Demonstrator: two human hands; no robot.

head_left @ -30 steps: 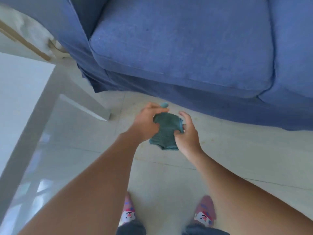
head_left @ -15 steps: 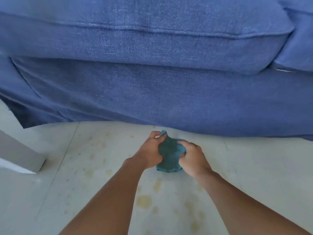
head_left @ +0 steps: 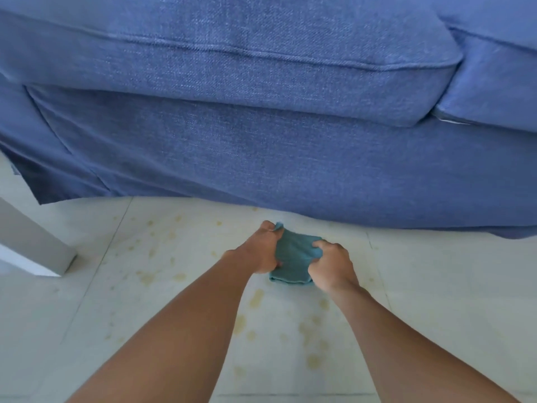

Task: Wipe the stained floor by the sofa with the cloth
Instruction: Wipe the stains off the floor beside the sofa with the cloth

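A folded teal cloth (head_left: 293, 257) is held low over the pale tiled floor (head_left: 436, 286), just in front of the blue sofa (head_left: 261, 126). My left hand (head_left: 261, 251) grips its left edge and my right hand (head_left: 332, 266) grips its right edge. Whether the cloth's lower edge touches the tiles I cannot tell. Yellowish stains (head_left: 255, 298) are scattered over the floor, to the left of the cloth and nearer to me under my forearms.
The sofa's skirt hangs to the floor across the whole width of the view. A grey table leg (head_left: 37, 245) stands on the floor at the left.
My view has dropped from standing height to close to the floor. Both hands have kept their hold on the cloth and brought it down near the stained tiles by the sofa.
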